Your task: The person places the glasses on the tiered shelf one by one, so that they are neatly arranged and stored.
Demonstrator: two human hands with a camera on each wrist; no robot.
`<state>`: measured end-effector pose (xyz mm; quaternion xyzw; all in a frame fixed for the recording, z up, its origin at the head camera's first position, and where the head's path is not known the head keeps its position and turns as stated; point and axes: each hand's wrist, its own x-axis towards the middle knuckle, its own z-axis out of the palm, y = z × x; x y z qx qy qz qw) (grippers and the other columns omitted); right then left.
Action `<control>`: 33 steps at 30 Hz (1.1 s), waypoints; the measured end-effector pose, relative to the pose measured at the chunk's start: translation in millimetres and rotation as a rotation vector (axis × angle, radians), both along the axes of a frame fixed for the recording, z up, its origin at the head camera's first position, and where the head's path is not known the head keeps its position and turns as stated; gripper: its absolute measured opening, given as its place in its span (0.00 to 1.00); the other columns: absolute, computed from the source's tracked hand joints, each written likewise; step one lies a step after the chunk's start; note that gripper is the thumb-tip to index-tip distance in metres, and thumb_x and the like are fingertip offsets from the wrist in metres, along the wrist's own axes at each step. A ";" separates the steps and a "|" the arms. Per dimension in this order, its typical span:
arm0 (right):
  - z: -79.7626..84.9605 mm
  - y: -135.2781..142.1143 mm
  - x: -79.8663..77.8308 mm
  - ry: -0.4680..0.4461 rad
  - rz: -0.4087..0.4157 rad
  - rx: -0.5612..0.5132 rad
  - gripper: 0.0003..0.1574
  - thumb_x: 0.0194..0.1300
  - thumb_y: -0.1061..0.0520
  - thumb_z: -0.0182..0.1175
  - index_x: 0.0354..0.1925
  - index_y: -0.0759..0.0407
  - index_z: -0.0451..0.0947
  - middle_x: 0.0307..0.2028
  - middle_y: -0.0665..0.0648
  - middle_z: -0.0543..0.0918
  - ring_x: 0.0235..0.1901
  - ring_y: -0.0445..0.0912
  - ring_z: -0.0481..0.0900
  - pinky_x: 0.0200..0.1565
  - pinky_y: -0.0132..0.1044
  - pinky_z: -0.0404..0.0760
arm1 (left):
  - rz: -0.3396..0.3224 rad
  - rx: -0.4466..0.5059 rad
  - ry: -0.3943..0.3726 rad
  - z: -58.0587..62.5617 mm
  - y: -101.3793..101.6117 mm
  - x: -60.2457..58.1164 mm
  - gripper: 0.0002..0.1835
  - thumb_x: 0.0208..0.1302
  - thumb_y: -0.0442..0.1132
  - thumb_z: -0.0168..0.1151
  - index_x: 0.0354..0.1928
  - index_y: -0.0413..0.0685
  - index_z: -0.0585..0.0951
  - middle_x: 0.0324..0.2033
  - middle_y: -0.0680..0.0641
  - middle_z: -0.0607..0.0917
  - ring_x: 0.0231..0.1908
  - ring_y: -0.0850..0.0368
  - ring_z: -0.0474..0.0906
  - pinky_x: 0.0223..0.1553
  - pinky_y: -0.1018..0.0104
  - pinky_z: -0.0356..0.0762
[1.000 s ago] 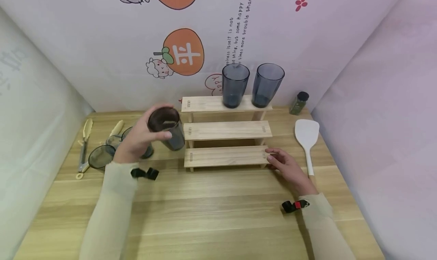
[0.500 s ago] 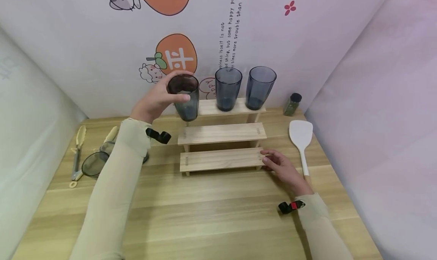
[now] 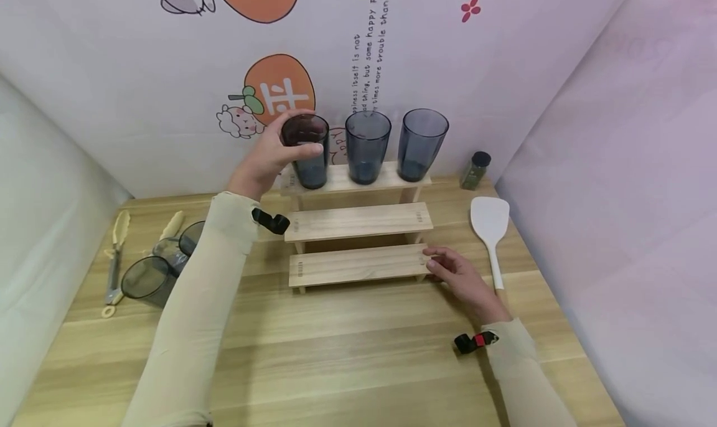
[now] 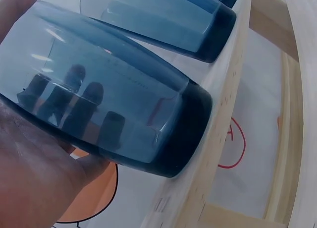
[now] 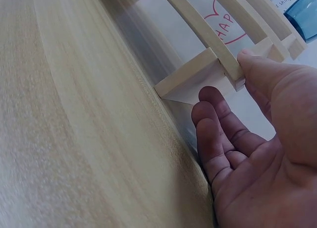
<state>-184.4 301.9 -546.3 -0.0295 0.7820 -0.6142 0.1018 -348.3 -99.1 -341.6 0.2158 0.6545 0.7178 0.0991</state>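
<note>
A blue-grey glass tumbler (image 3: 311, 165) stands upright at the left end of the top step of a three-tier wooden rack (image 3: 358, 222). My left hand (image 3: 267, 159) grips this tumbler near its rim, thumb on the near side; the left wrist view shows its fingers through the glass (image 4: 114, 89), whose base meets the board. Two matching tumblers, a middle one (image 3: 366, 150) and a right one (image 3: 421, 147), share that step. At the right end of the lowest step (image 3: 358, 266), my right hand (image 3: 459, 281) holds the board's edge, thumb (image 5: 255, 64) against it.
More glasses (image 3: 150, 281) sit at the left, partly behind my left forearm, near tongs (image 3: 114, 259) with beige tips. A white spatula (image 3: 490, 221) lies right of the rack, and a small dark-capped jar (image 3: 475, 170) stands behind it. Fabric walls enclose the table.
My left hand has carried the tumbler up and right from beside the rack onto the left of the top step. My right hand stays at the lowest step's end. The head view has shifted slightly.
</note>
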 end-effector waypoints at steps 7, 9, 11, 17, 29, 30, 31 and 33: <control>2.1 -1.5 -0.4 -0.008 -0.003 0.004 0.25 0.77 0.48 0.58 0.65 0.58 0.74 0.53 0.65 0.79 0.49 0.55 0.79 0.50 0.42 0.80 | 0.034 -0.008 0.038 -1.1 2.7 -0.9 0.40 0.57 0.34 0.76 0.71 0.45 0.68 0.60 0.41 0.76 0.59 0.45 0.71 0.55 0.59 0.73; 2.7 -1.9 -0.4 -0.007 -0.005 -0.002 0.25 0.77 0.49 0.58 0.65 0.58 0.74 0.53 0.65 0.79 0.49 0.56 0.79 0.50 0.43 0.80 | 0.043 -0.004 0.043 -1.1 2.6 -0.3 0.43 0.57 0.34 0.76 0.73 0.46 0.66 0.61 0.41 0.75 0.60 0.45 0.71 0.56 0.59 0.73; 2.9 -2.2 -0.1 -0.009 -0.004 -0.008 0.26 0.77 0.49 0.58 0.66 0.58 0.73 0.53 0.65 0.79 0.49 0.55 0.79 0.51 0.43 0.80 | 0.056 -0.001 0.055 -0.8 2.6 1.7 0.46 0.56 0.34 0.77 0.75 0.50 0.63 0.62 0.42 0.75 0.62 0.45 0.70 0.59 0.58 0.71; 3.4 -3.7 2.2 -0.022 -0.006 -0.015 0.26 0.76 0.49 0.59 0.66 0.58 0.73 0.54 0.65 0.79 0.50 0.54 0.79 0.51 0.43 0.80 | 0.176 -0.020 0.108 -4.6 -3.2 18.8 0.57 0.53 0.46 0.81 0.78 0.60 0.52 0.74 0.48 0.63 0.72 0.56 0.58 0.71 0.59 0.55; 1.8 -4.2 2.2 -0.021 -0.013 -0.018 0.27 0.76 0.49 0.59 0.67 0.59 0.73 0.55 0.65 0.78 0.50 0.54 0.79 0.51 0.42 0.80 | 0.580 -0.341 0.311 -47.5 -55.4 119.3 0.35 0.67 0.40 0.70 0.72 0.46 0.66 0.69 0.49 0.70 0.70 0.55 0.62 0.71 0.61 0.53; 1.8 -4.1 2.2 -0.020 -0.010 -0.017 0.27 0.76 0.48 0.59 0.67 0.59 0.73 0.55 0.65 0.78 0.50 0.54 0.79 0.51 0.42 0.80 | 0.623 -0.368 0.327 -52.3 -63.5 131.2 0.34 0.67 0.41 0.71 0.71 0.46 0.68 0.68 0.49 0.72 0.69 0.55 0.63 0.71 0.60 0.54; 1.8 -3.7 2.1 -0.019 -0.009 -0.016 0.28 0.76 0.47 0.59 0.67 0.58 0.73 0.55 0.65 0.78 0.50 0.54 0.79 0.51 0.43 0.80 | 0.662 -0.391 0.350 -57.0 -72.0 142.3 0.33 0.66 0.40 0.71 0.70 0.46 0.70 0.67 0.49 0.73 0.69 0.54 0.63 0.71 0.58 0.55; 1.7 -2.3 2.2 -0.018 -0.012 -0.013 0.28 0.76 0.46 0.59 0.67 0.57 0.72 0.56 0.63 0.78 0.51 0.54 0.79 0.51 0.43 0.80 | 0.737 -0.451 0.409 -66.2 -89.8 160.7 0.31 0.64 0.40 0.72 0.68 0.46 0.73 0.65 0.46 0.75 0.68 0.50 0.64 0.69 0.53 0.57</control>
